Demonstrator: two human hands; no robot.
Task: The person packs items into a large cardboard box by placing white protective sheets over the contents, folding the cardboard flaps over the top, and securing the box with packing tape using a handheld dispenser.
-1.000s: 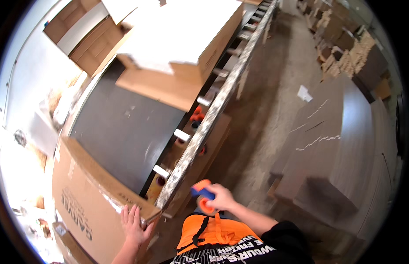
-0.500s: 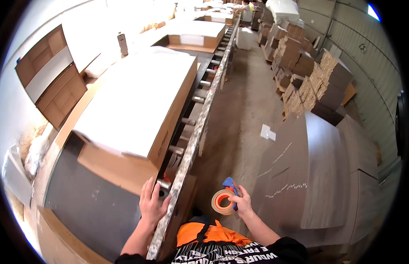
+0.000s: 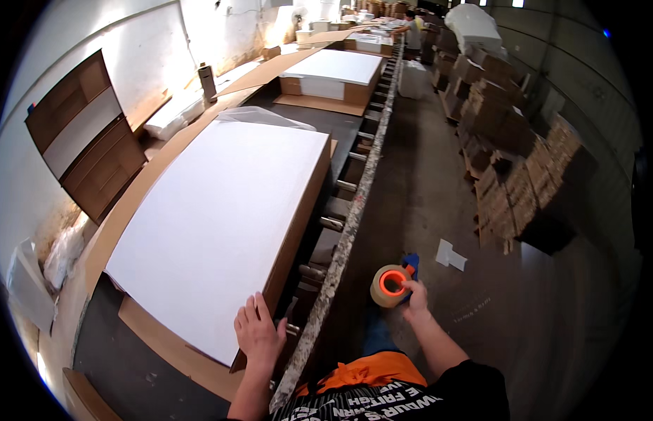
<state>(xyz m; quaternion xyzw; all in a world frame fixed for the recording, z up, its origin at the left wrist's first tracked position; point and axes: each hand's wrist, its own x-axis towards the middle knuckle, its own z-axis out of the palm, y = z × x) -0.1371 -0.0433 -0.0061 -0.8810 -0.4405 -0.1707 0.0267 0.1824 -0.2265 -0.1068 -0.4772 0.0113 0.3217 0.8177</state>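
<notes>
A large flat white panel lies in a shallow brown carton on the conveyor to my left. My left hand lies at the carton's near right corner, fingers stretched out and touching the panel's edge. Over the aisle, my right hand grips a blue tape dispenser. The dispenser carries a wide roll of tan tape with an orange hub. Below the white panel's near edge, a brown carton flap spreads over the dark conveyor bed.
A worn metal rail and short rollers run along the conveyor's right side. Farther up sits another carton with a white top. Stacked flat cardboard lines the aisle's right. A person stands at the far end.
My left hand has gone from beside the rail to the panel's near right corner. The tape dispenser is still in my right hand, and the view has shifted.
</notes>
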